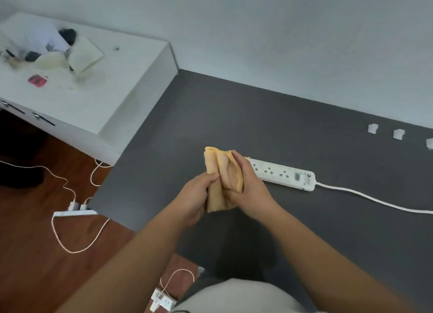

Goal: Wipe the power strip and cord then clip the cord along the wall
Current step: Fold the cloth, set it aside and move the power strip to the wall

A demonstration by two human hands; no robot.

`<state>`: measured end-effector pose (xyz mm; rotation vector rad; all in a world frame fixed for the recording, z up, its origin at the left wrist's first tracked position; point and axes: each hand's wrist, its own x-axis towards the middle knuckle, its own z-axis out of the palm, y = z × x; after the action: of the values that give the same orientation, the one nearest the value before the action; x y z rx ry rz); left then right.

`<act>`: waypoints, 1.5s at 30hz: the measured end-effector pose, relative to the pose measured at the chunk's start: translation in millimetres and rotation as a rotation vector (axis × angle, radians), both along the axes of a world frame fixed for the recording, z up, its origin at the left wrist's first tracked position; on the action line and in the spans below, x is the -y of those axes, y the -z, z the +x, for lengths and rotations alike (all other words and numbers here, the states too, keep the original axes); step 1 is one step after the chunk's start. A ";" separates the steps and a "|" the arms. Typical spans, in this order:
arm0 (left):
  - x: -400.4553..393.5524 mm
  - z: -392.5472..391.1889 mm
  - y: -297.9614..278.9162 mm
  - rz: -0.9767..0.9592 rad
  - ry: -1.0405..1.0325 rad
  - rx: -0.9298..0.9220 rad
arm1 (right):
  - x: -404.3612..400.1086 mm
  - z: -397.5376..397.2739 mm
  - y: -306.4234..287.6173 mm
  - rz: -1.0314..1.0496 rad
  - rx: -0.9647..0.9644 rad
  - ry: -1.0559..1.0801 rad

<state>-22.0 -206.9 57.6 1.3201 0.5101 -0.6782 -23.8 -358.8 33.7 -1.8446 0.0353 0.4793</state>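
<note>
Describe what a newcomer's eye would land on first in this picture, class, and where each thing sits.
First, the two hands, left and right, at centre, gripping a folded orange cloth above the grey surface. Just right of them lies a white power strip, its cord trailing off to the right. Three small white clips sit near the wall, upper right.

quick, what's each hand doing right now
Left hand: closed on the orange cloth.
Right hand: closed on the same cloth.

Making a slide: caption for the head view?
Both hands fold an orange cloth above the white power strip.
</note>
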 end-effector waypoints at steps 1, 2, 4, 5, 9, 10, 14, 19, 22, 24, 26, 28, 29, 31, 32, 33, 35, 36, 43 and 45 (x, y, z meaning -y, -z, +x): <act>-14.3 1.5 0.7 0.017 -0.015 -0.004 | -14.0 5.5 1.9 -0.015 0.014 -0.005; -27.8 3.1 1.6 0.028 -0.036 -0.009 | -27.2 10.9 4.8 -0.017 0.009 -0.001; -52.3 8.3 0.8 0.033 -0.092 -0.021 | -52.5 20.2 12.5 0.094 -0.074 0.090; -63.5 11.4 -1.2 0.028 -0.123 -0.023 | -64.6 24.2 16.5 0.196 -0.169 0.185; -106.2 24.8 -7.9 -0.016 -0.270 -0.040 | -100.7 41.5 31.6 0.653 -0.620 0.492; -116.3 27.7 -7.7 -0.029 -0.291 -0.047 | -107.3 44.3 33.3 0.761 -0.698 0.476; -148.9 35.3 -1.0 -0.027 -0.276 -0.081 | -132.3 50.4 35.4 0.845 -0.717 0.222; -182.8 43.6 4.2 0.033 -0.093 -0.011 | -151.2 65.7 26.9 0.671 -0.614 0.271; -207.6 51.8 7.2 0.189 0.001 0.128 | -165.5 71.4 20.8 0.606 -0.554 0.339; -225.3 54.1 12.3 0.338 0.024 0.186 | -179.4 69.7 20.5 0.505 -0.509 0.363; -241.5 53.7 16.1 0.453 0.068 0.221 | -192.3 62.0 24.4 0.410 -0.452 0.338; -255.6 49.9 20.5 0.557 0.171 0.266 | -204.2 48.8 27.2 0.316 -0.384 0.240; -260.9 47.0 22.9 0.598 0.215 0.299 | -209.9 42.6 29.3 0.266 -0.344 0.182; -268.7 38.1 31.6 0.650 0.262 0.326 | -219.6 33.4 34.2 0.141 -0.256 0.070; -271.0 32.4 37.4 0.661 0.265 0.311 | -222.6 30.2 38.2 0.067 -0.220 0.011; -272.7 26.3 44.7 0.684 0.267 0.299 | -223.9 27.6 41.6 -0.021 -0.191 -0.051; -274.9 14.9 60.4 0.766 0.289 0.333 | -220.1 23.7 48.0 -0.185 -0.144 -0.146; -275.0 10.2 66.8 0.792 0.298 0.362 | -215.7 22.3 51.5 -0.237 -0.126 -0.175; -261.4 -14.4 96.9 1.300 0.429 0.601 | -189.3 24.6 56.2 -0.532 0.020 -0.268; -252.4 -17.6 106.8 1.304 0.656 0.727 | -181.2 30.1 55.9 -0.586 0.035 -0.208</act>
<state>-39.6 45.6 -49.2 2.8734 -0.1998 -0.2624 6.3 -177.6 -22.3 -2.4458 -0.0453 0.6264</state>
